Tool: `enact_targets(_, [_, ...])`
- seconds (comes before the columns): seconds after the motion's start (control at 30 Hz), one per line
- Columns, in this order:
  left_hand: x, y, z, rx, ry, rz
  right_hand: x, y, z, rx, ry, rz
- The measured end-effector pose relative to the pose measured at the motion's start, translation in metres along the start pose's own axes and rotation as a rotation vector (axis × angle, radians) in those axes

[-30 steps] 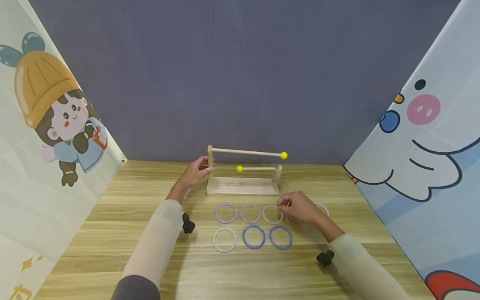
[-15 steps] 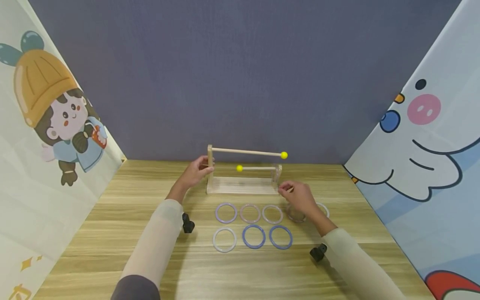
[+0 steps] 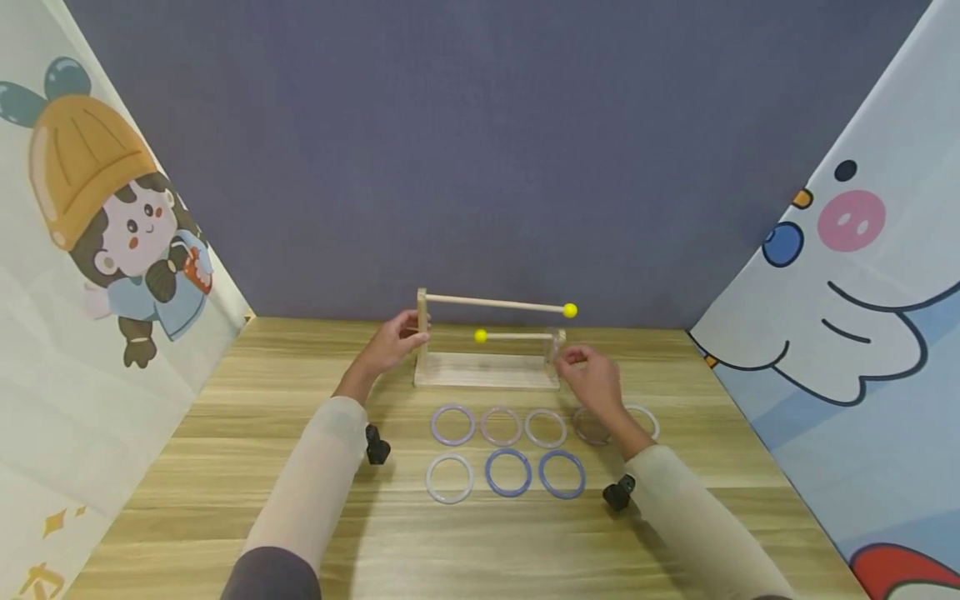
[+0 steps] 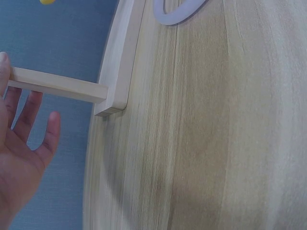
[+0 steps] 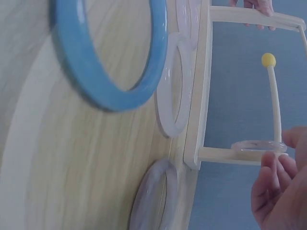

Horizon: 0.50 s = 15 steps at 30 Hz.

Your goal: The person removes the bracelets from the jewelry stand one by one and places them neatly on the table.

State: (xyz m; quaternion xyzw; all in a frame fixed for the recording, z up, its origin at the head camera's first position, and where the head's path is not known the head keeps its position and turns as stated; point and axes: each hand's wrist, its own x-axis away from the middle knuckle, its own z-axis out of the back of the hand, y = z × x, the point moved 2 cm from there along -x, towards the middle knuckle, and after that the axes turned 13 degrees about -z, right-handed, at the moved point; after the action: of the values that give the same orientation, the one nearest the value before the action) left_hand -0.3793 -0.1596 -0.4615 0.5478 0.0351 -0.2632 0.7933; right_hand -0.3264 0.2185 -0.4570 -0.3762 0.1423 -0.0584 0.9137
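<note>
A small wooden stand (image 3: 487, 372) has two uprights, each bearing a rod tipped with a yellow ball. My left hand (image 3: 386, 343) holds its taller left upright, thumb on one side and fingers on the other. At the shorter right upright (image 5: 223, 154), my right hand (image 3: 596, 383) has its thumb and curled fingertips on opposite sides of the end. One translucent ring (image 5: 236, 146) hangs on the short rod (image 5: 275, 103), against this upright and close to the thumb tip. The upper rod (image 3: 495, 303) carries no ring.
Several bangle-like rings lie in two rows before the stand, among them a lavender ring (image 3: 433, 425), a white ring (image 3: 428, 479) and two blue ones. Two more lie partly behind my right wrist. A dark wall (image 3: 480, 167) rises behind the table (image 3: 300, 358).
My right hand has moved forward from above the back row of rings to the stand's right upright. The left hand and the stand have stayed in place.
</note>
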Motion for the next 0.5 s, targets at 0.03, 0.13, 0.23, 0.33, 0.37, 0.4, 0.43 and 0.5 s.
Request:
enact_targets(0.03, [0.0,0.0,0.0,-0.002,-0.002,-0.004,0.0,0.0,-0.001,-0.016,0.009,-0.012])
enact_targets(0.13, [-0.001,0.0,-0.001,0.003,-0.006,-0.005,-0.001,-0.001,-0.004,-0.05,0.029,-0.044])
enact_targets(0.23, [-0.001,-0.001,0.0,0.004,-0.01,-0.005,-0.003,-0.002,-0.008,-0.055,0.04,-0.069])
enact_targets(0.33, [-0.001,0.002,0.0,0.019,-0.004,-0.006,-0.004,-0.002,-0.012,-0.057,0.047,-0.09])
enact_targets(0.37, [-0.001,0.002,0.0,0.021,-0.002,-0.007,-0.004,-0.003,-0.013,-0.059,0.046,-0.098])
enact_targets(0.4, [-0.001,0.002,0.0,0.018,-0.001,-0.011,-0.004,-0.003,-0.013,-0.065,0.045,-0.109])
enact_targets(0.43, [-0.001,0.002,0.0,0.022,0.001,-0.011,-0.004,-0.004,-0.014,-0.071,0.045,-0.116])
enact_targets(0.5, [-0.001,0.002,0.0,0.023,0.0,-0.003,-0.004,-0.005,-0.015,-0.079,0.044,-0.129])
